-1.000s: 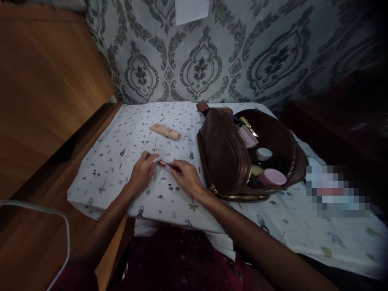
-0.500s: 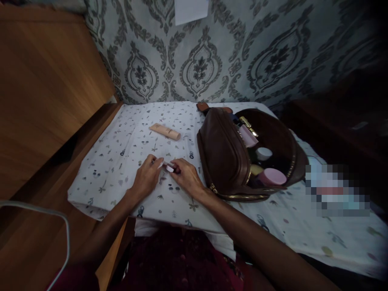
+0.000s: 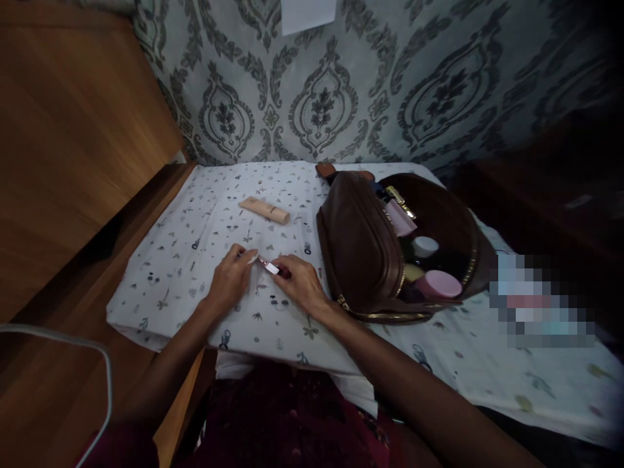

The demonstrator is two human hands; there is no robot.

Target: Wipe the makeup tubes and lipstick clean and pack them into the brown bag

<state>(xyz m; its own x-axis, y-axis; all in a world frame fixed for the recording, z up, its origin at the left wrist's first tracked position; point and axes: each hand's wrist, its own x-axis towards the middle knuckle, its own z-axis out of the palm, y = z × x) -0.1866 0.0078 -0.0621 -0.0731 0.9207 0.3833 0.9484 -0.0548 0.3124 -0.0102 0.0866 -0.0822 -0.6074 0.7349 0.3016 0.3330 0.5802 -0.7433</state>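
Observation:
Both of my hands rest on a white patterned cloth (image 3: 185, 260) and meet over a small slim tube (image 3: 269, 265) with a pinkish body and a pale end. My right hand (image 3: 301, 283) pinches its right end with curled fingers. My left hand (image 3: 231, 278) has its fingertips closed at the tube's left end. A beige tube (image 3: 264, 210) lies flat on the cloth beyond my hands. To the right sits an open brown leather pouch (image 3: 363, 253) holding a pink jar (image 3: 439, 283), a white-capped item (image 3: 425, 246) and a pink tube (image 3: 400, 218).
A wooden panel (image 3: 73, 130) rises at the left, with a grey cable (image 3: 73, 344) below it. Patterned wallpaper (image 3: 341, 84) backs the surface. A blurred patch (image 3: 541, 302) lies right of the pouch. The far right is dark.
My hands stayed together on the small tube, shifting slightly; the left fingertips closed in toward it, and its pale end now shows between the hands.

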